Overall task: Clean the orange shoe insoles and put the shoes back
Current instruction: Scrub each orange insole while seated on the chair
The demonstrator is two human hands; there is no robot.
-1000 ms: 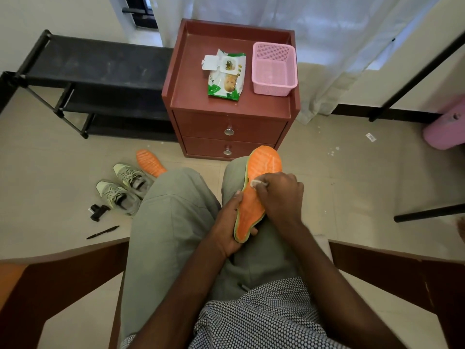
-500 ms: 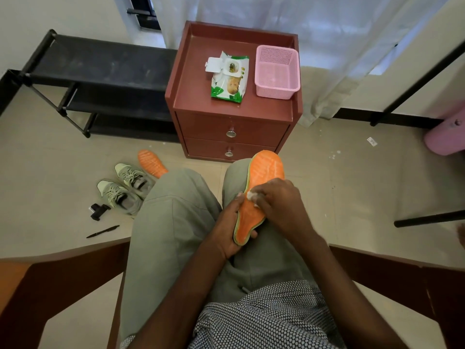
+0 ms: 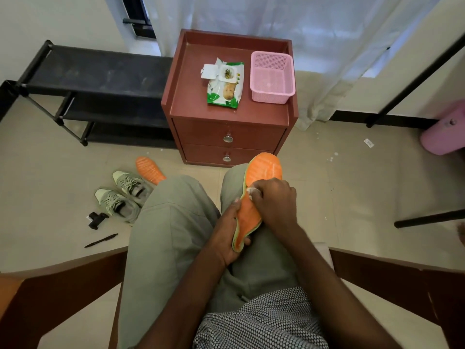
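An orange insole [image 3: 264, 170] with a green edge lies along my right thigh. My left hand [image 3: 226, 233] grips its heel end from the left side. My right hand [image 3: 274, 200] presses a small white wipe [image 3: 251, 190] onto the insole's middle, fingers curled round the wipe. A second orange insole [image 3: 148, 170] lies on the floor to the left, partly hidden by my left knee. Two pale green shoes [image 3: 123, 195] stand side by side next to it.
A red-brown bedside cabinet [image 3: 191, 107] stands ahead, carrying an open wipes pack [image 3: 225, 84] and a pink basket [image 3: 272, 76]. A black shoe rack [image 3: 95, 79] is at the left. A black clip [image 3: 97, 219] and pen [image 3: 100, 240] lie on the floor. Wooden chair arms flank me.
My right hand with the wipe slid down the insole and came back up toward the middle. My left hand kept its hold on the heel end.
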